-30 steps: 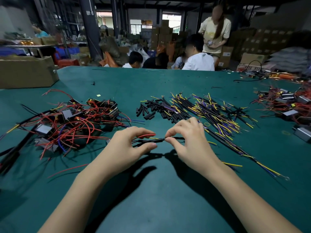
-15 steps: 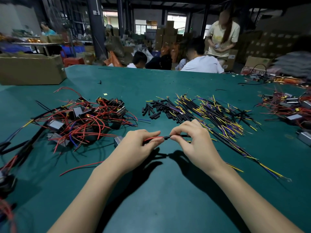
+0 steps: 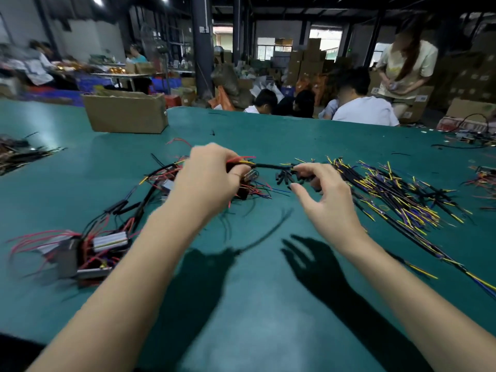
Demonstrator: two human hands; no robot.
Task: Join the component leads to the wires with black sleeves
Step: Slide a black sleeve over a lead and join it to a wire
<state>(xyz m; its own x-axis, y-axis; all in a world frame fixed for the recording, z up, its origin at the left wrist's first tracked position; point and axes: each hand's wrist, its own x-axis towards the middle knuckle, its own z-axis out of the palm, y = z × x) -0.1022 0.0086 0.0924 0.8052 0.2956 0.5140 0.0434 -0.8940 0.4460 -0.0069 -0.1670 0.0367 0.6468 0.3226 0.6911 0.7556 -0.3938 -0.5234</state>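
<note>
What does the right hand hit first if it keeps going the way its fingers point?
Probably the loose black sleeves just beyond the right hand's fingertips; depth is unclear from one view.

A dim warehouse lies beyond the green table [image 3: 268,304]: dark pillar [image 3: 201,47] far centre, stacked cartons [image 3: 308,63] by bright far windows [image 3: 271,48], an open cardboard box [image 3: 126,112] far left.

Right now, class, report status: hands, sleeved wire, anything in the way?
Left hand grips the sleeved wire by its red and yellow leads. Right hand open, fingers near the sleeve's far end. Loose black sleeves lie beneath.
</note>
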